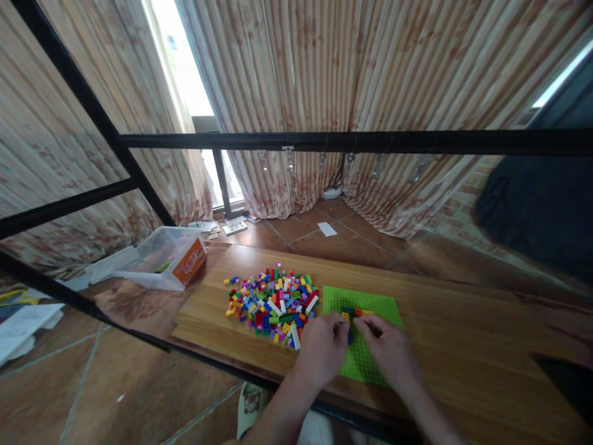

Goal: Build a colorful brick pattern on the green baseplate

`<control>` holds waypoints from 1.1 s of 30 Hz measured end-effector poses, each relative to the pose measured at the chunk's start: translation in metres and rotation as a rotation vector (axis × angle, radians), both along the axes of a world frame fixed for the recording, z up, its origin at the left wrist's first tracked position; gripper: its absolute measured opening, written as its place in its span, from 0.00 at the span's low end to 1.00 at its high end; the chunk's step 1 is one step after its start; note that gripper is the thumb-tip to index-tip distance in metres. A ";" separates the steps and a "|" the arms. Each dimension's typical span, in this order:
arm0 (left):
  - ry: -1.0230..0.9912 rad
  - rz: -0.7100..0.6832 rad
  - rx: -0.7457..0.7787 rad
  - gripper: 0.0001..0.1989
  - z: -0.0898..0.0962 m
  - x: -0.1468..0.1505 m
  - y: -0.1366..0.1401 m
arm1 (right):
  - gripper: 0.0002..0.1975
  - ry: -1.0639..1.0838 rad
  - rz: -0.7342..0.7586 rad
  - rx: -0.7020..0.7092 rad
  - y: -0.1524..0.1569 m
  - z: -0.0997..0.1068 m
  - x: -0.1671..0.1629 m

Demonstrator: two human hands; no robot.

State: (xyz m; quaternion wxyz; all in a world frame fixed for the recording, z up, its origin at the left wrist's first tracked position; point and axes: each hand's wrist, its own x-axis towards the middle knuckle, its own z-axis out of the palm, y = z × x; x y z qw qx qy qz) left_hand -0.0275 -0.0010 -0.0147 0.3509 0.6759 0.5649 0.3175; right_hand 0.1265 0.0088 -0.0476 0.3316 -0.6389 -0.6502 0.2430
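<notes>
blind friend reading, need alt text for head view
A bare left hand and right hand work over small coloured plastic bricks on a green studded baseplate; a multicoloured brick pile lies to its left on the brown wooden table.

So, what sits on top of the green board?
Small red, yellow and dark green bricks. The left hand and right hand cover part of the board, hiding anything there.

It looks like a room in a home. Floral, pleated curtains (pixel 287 74) fill the top of the frame, hanging to a brown tiled floor (pixel 139 383). A slipper with an animal picture (pixel 252 402) shows at the bottom centre, and colourful toy bricks (pixel 266 296) lie heaped on the wooden desk (pixel 463 346), right of centre-left.
</notes>
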 end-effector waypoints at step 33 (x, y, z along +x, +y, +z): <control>0.419 0.288 -0.252 0.06 0.000 -0.154 0.016 | 0.06 -0.213 0.379 -0.039 -0.030 -0.020 -0.089</control>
